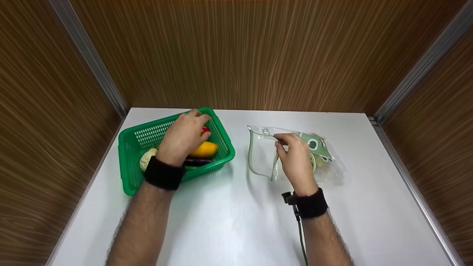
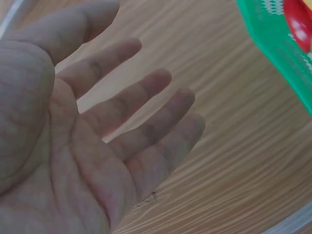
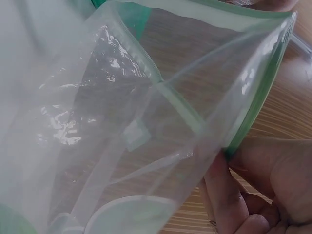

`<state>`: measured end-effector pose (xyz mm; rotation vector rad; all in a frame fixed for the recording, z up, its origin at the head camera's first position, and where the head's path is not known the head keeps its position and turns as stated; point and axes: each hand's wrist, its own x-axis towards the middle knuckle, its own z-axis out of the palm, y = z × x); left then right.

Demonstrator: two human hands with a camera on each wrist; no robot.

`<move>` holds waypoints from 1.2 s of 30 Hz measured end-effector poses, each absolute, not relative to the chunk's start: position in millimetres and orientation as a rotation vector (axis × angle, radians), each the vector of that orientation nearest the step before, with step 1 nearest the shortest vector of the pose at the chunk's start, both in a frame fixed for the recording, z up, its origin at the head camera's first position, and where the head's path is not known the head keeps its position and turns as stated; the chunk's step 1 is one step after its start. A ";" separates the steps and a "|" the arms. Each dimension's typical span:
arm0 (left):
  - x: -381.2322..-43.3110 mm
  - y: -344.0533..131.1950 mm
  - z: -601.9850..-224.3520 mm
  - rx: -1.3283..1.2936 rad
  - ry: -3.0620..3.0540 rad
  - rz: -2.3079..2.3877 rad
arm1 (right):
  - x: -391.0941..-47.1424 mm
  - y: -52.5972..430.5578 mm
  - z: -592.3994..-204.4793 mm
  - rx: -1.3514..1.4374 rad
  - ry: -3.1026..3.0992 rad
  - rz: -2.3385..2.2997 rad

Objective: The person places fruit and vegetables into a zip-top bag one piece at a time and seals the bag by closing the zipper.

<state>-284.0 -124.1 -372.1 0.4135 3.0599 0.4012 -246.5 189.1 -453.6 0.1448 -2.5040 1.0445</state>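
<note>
My left hand (image 1: pixel 184 136) is over the green plastic basket (image 1: pixel 125 168), fingers spread and relaxed, right by a shiny red vegetable (image 1: pixel 205 129). In the left wrist view, nothing lies in the palm of that hand (image 2: pixel 97 126). Below its fingers are a yellow vegetable (image 1: pixel 207 149) and a dark purple eggplant (image 1: pixel 199 162); a pale, bumpy vegetable (image 1: pixel 148 159) lies farther left, partly hidden. With thumb and fingertips my right hand (image 1: pixel 297 159) pinches the green-edged rim of a clear zip bag (image 1: pixel 261 157). Its mouth gapes toward the basket, as the right wrist view also shows.
A green cartoon print (image 1: pixel 316 146) covers part of the bag, and something pale yellowish (image 1: pixel 323 162) shows through its far end. Wood-grain panels (image 1: pixel 236 55) enclose the white table (image 1: pixel 221 229) at the back and sides. A cable (image 1: pixel 301 236) trails from my right wristband.
</note>
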 end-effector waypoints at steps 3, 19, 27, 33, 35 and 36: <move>-299.6 -133.6 -383.5 0.388 3.023 0.344 | -247.4 188.5 -453.6 0.142 -2.513 1.049; -335.4 -167.8 -429.2 0.263 2.771 0.128 | -249.0 184.0 -454.5 0.149 -2.504 1.043; -332.7 -176.7 -434.1 0.297 2.780 0.180 | -249.0 183.4 -454.6 0.141 -2.509 1.040; -330.9 -170.3 -421.8 0.269 2.791 0.219 | -250.0 183.4 -453.9 0.150 -2.498 1.035; -329.4 -167.4 -420.3 0.277 2.826 0.239 | -250.4 183.5 -454.1 0.153 -2.495 1.036; -328.6 -165.8 -420.2 0.286 2.848 0.249 | -250.6 183.5 -454.3 0.155 -2.494 1.034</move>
